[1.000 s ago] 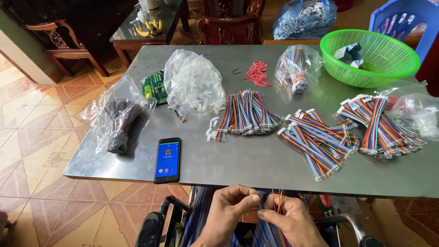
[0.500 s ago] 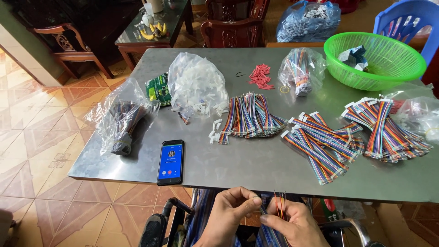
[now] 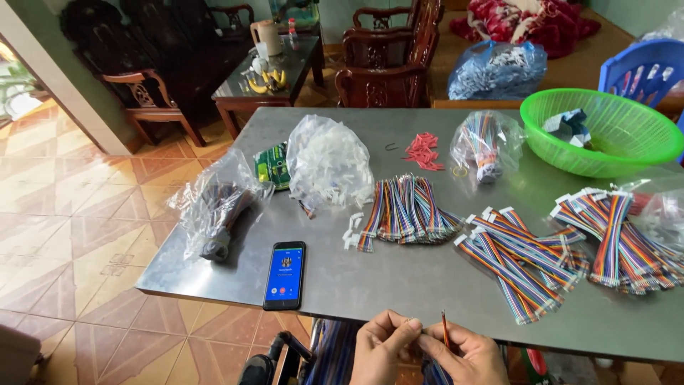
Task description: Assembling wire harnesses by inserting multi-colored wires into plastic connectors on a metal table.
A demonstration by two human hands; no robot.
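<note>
My left hand [image 3: 381,348] and my right hand [image 3: 463,353] meet just below the near edge of the steel table [image 3: 399,274], fingers pinched together on thin coloured wires [image 3: 445,329] that stick up between them. On the table ahead lie several bundles of rainbow ribbon cables with white connectors: one in the middle [image 3: 408,210], one to the right [image 3: 524,257], one at the far right [image 3: 616,239]. A smartphone [image 3: 284,274] with a lit blue screen lies near the front edge, left of my hands.
Clear plastic bags hold white connectors [image 3: 328,164], dark cables [image 3: 214,210] and more ribbon cables [image 3: 484,142]. Red pieces [image 3: 422,151] lie at the back. A green basket [image 3: 598,132] stands at the far right. Wooden chairs [image 3: 385,64] and a glass coffee table [image 3: 267,68] stand beyond.
The view has shifted slightly, so the table appears a little further right. My hands stay together at the near edge, still working the wires.
</note>
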